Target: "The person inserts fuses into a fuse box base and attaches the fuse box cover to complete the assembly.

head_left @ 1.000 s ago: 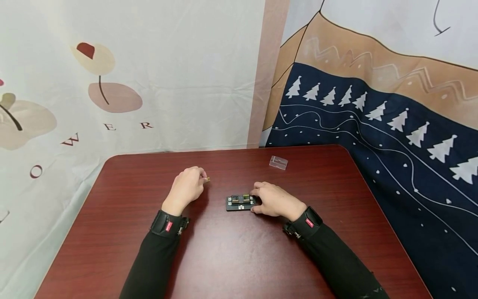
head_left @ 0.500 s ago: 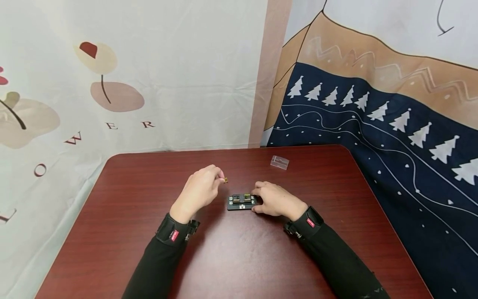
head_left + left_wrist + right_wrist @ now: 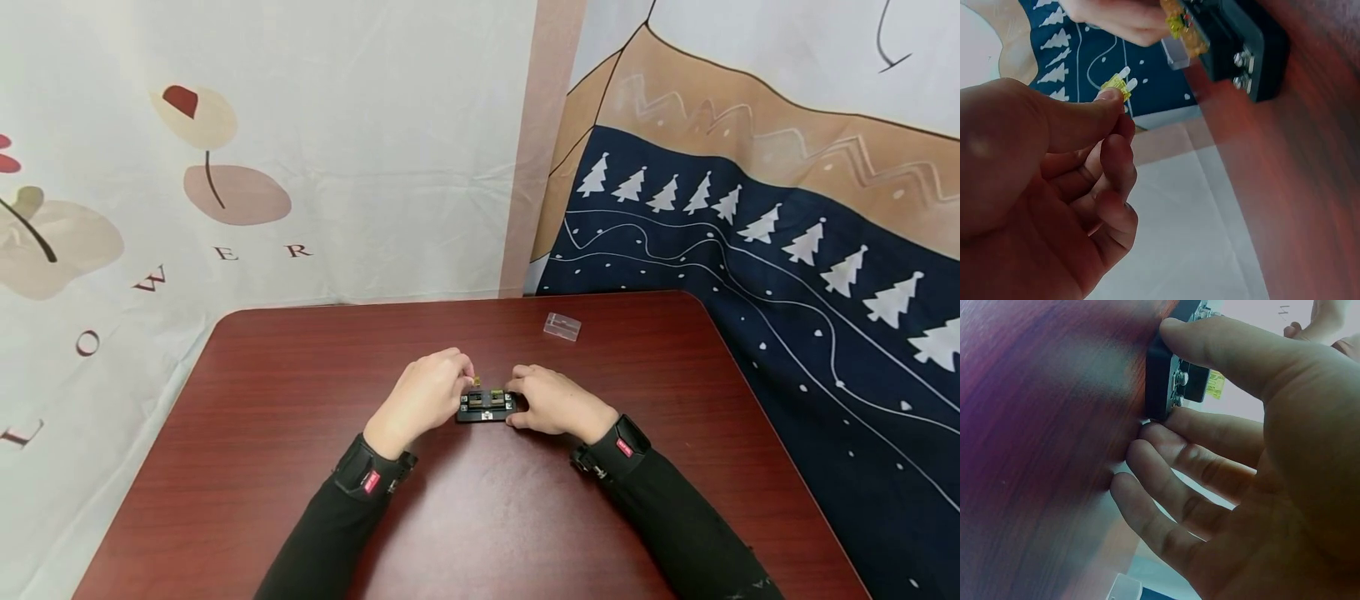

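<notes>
1. The left hand point(image 3: 423, 392) pinches a yellow two-pronged piece point(image 3: 1114, 87) near the black block point(image 3: 486, 415), short of the worktop's point(image 3: 300, 358) far edge.
2. The right hand point(image 3: 558, 402) grips the block's right end; best keep that steady.
3. I'd square both prongs point(image 3: 1124, 72) before pressing.

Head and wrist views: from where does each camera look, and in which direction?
Head: on the head, facing forward and down at the table; left hand, right hand and sleeves show.
Left wrist: on that wrist, facing the yellow fuse and block; left hand and part of the right show.
Right wrist: on that wrist, facing the block's end; right hand large, left partly.
Both wrist views share the block.
</notes>
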The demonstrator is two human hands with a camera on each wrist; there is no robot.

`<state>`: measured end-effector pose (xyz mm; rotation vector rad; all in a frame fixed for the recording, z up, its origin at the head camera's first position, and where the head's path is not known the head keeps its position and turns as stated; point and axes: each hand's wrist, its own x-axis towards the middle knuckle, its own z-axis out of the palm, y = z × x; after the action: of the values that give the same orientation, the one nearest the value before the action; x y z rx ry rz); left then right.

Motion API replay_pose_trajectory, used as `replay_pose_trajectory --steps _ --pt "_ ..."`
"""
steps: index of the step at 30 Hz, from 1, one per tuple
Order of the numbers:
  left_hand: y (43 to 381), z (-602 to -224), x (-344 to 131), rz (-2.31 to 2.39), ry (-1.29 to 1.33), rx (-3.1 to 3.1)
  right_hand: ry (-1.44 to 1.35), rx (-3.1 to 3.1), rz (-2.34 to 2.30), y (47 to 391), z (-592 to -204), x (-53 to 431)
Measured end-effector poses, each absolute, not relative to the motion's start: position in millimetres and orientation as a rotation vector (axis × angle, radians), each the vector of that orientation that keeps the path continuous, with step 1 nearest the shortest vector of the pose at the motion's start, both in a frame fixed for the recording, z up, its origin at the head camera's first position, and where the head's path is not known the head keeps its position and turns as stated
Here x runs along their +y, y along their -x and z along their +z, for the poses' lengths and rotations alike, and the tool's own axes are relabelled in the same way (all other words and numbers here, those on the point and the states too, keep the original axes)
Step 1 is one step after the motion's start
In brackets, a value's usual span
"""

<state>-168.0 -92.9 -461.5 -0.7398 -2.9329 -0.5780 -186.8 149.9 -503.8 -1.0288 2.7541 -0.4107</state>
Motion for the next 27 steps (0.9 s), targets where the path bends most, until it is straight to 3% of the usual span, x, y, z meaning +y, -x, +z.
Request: replay_pose_trajectory --steps 27 --pt "171.6 -480.0 -87.4 -0.450 0.795 -2.976 1.034 2.758 -0.405 186.9 -503.4 147.5"
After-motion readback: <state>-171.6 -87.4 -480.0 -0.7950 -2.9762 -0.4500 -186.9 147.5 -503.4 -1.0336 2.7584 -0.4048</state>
